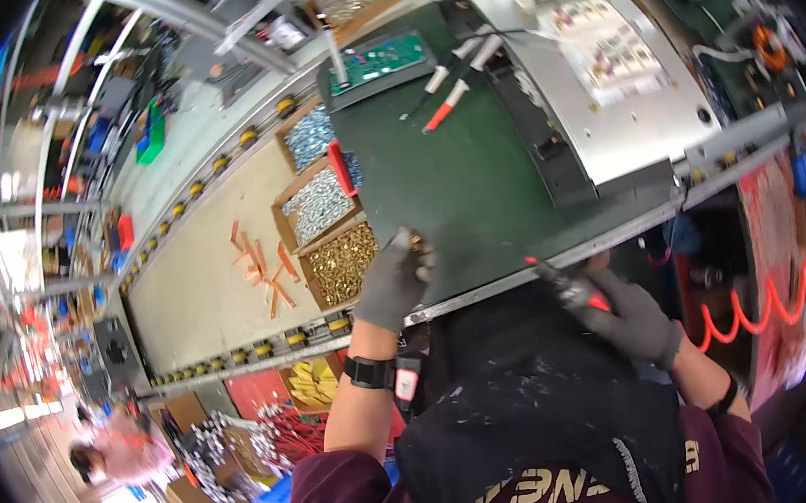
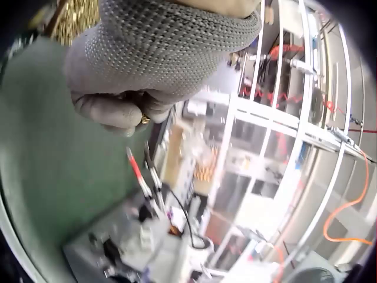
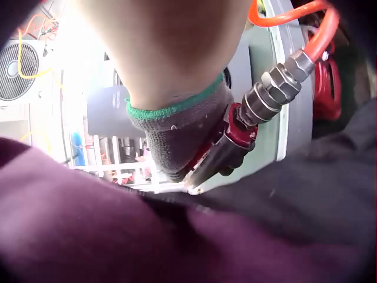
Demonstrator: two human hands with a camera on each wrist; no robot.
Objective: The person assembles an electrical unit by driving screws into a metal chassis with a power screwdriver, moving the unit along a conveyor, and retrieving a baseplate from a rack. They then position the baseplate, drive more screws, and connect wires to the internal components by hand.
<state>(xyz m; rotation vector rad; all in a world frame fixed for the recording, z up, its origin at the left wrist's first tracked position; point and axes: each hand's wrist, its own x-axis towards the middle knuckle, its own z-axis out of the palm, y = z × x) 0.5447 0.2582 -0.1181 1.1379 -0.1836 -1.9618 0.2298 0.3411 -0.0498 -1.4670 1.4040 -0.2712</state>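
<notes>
My left hand (image 1: 394, 280), in a grey glove, is above the near edge of the green mat (image 1: 454, 177), beside the box of brass screws (image 1: 343, 263). Its thumb and fingers pinch a small brass screw (image 2: 145, 119), mostly hidden by the fingertips in the left wrist view. At the right, in front of the bench edge, my gloved right hand (image 1: 631, 316) grips a pneumatic screwdriver (image 1: 569, 288). The right wrist view shows the tool's red and dark body (image 3: 221, 154) in the palm, with a metal hose coupling (image 3: 274, 88) at its end.
Two boxes of silver screws (image 1: 318, 204) stand beyond the brass ones, near a red-handled item (image 1: 342, 167). Copper strips (image 1: 262, 266) lie at left. Probes (image 1: 451, 104), a circuit board (image 1: 383, 59) and a metal panel (image 1: 604, 103) are farther back. A coiled red hose (image 1: 772, 306) hangs at right.
</notes>
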